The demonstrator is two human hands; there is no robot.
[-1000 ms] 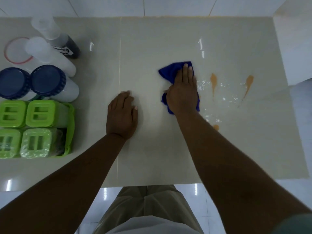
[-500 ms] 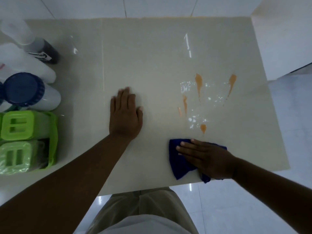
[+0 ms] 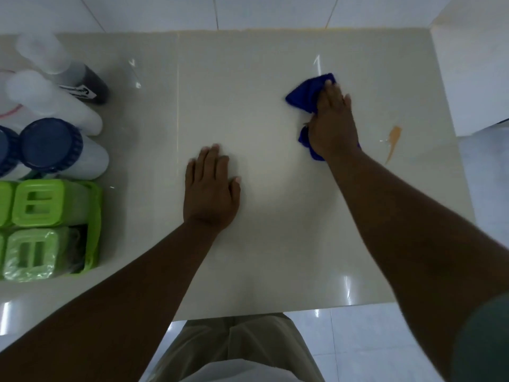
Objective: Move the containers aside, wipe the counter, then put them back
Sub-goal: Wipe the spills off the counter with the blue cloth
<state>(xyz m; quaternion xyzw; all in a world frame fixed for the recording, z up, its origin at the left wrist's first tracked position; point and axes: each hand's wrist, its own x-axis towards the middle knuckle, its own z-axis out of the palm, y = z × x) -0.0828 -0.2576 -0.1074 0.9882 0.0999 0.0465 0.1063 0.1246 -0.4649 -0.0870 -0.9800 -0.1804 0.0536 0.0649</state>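
A: What differs from half a second ago?

B: The right hand [image 3: 332,119] and the blue cloth [image 3: 308,92] have gone from the near edge of the counter [image 3: 248,78] up to its far right part. The cluster of orange marks and wet specks that lay in the middle right is gone from sight; only 1 orange streak [image 3: 393,142] shows, just right of the right hand and apart from it.

A: And compared with 1 second ago?

B: The cloth is again far up the counter, but further right.

A: How does the right hand sit?

B: Palm down on the cloth, fingers together and extended, pressing it flat to the counter. Cloth sticks out beyond the fingertips and below the wrist.

A: The left hand [image 3: 210,193]?

B: It has stayed where it was: flat on the bare counter near the middle, fingers extended and close together, thumb out to the side, holding nothing.

A: Where are the containers?

B: Grouped at the left edge, well apart from both hands: 2 blue-lidded jars [image 3: 52,146], white bottles [image 3: 49,103], a dark bottle [image 3: 88,82], and green-lidded tubs [image 3: 38,202] in a green tray [image 3: 95,216].
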